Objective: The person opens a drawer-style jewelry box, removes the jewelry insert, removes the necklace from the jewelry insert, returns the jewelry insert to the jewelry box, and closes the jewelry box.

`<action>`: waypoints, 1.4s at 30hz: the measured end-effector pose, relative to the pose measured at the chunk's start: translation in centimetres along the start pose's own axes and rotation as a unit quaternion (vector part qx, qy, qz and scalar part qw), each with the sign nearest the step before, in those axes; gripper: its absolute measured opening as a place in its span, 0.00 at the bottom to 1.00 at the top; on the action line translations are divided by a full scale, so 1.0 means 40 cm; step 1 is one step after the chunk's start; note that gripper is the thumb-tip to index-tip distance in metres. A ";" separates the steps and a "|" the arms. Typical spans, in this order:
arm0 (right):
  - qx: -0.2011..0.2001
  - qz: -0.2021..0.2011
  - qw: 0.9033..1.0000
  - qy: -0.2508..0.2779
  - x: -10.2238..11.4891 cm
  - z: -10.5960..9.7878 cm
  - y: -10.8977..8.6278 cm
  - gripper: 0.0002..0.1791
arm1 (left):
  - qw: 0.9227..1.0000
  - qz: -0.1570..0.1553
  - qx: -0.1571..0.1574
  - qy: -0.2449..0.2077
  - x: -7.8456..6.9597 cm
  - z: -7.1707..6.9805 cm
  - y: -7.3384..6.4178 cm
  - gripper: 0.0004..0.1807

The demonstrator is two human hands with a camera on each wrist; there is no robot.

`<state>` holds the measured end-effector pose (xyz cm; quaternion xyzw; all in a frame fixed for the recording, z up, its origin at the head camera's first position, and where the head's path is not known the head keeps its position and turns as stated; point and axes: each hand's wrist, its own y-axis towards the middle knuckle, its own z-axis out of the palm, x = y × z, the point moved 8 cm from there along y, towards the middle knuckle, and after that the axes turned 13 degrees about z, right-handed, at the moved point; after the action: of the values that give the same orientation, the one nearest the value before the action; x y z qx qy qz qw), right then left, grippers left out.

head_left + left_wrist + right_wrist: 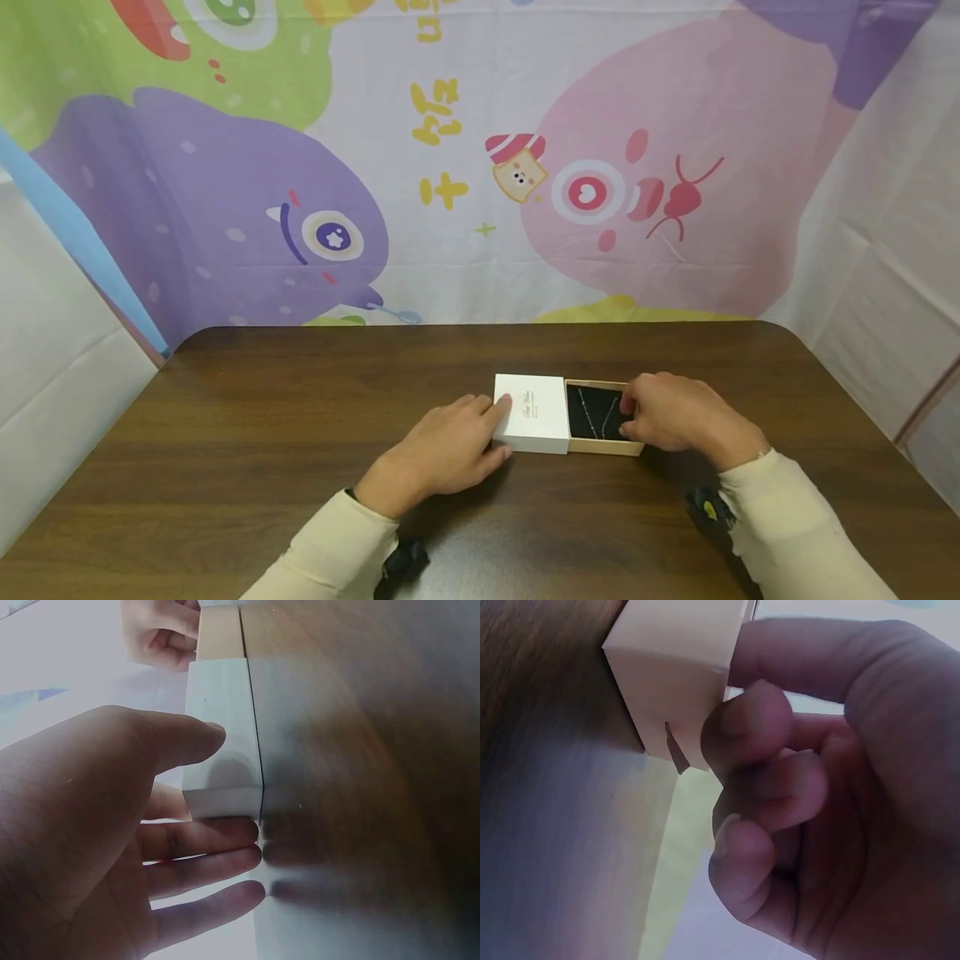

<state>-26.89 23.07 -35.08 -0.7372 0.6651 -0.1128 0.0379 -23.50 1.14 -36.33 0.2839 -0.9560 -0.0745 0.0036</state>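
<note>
A white box sleeve (531, 417) with small printed lettering lies on the table, and a tan inner tray (606, 447) sticks out of its right end. Inside the tray, a thin chain necklace (591, 414) forms a V on a black insert (604, 402). My left hand (450, 442) rests at the sleeve's left end, index finger on top, thumb beside the near side, other fingers fairly straight. With curled fingers, my right hand (678, 417) pinches the tray's right end, where a small tab (677, 750) shows; the hand hides that corner.
The brown wooden table (247, 417) extends around the box. Behind it hangs a cloth (465, 275) printed with cartoon figures, with white cloth at both sides. Dark wrist devices (708, 508) sit under the sleeves.
</note>
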 end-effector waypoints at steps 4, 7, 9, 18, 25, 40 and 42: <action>-0.002 -0.005 1.000 0.004 0.002 0.001 0.000 0.11 | 1.000 -0.004 0.004 -0.004 0.001 0.002 -0.001 0.33; -0.005 -0.006 1.000 0.004 0.002 0.003 0.002 0.10 | 1.000 -0.003 0.003 -0.005 0.001 0.001 -0.002 0.33; -0.008 -0.006 1.000 0.003 0.001 0.005 0.003 0.09 | 1.000 -0.001 0.001 -0.005 0.001 0.001 -0.001 0.33; -0.013 -0.005 1.000 -0.002 0.002 0.014 0.006 0.08 | 1.000 0.003 -0.004 -0.005 0.000 -0.003 -0.002 0.33; -0.013 -0.008 1.000 0.001 0.003 0.015 0.004 0.10 | 1.000 0.005 -0.005 -0.004 0.001 -0.002 -0.001 0.33; -0.032 -0.029 0.999 0.001 0.009 0.009 0.002 0.12 | 1.000 0.007 -0.009 -0.002 0.001 -0.003 -0.005 0.33; -0.035 -0.033 0.999 -0.001 0.009 0.008 -0.001 0.12 | 1.000 0.011 -0.013 -0.002 -0.002 -0.005 -0.004 0.32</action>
<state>-26.77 22.69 -35.33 -0.7597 0.6439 -0.0900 0.0095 -23.35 1.03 -36.16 0.2734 -0.9579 -0.0878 0.0068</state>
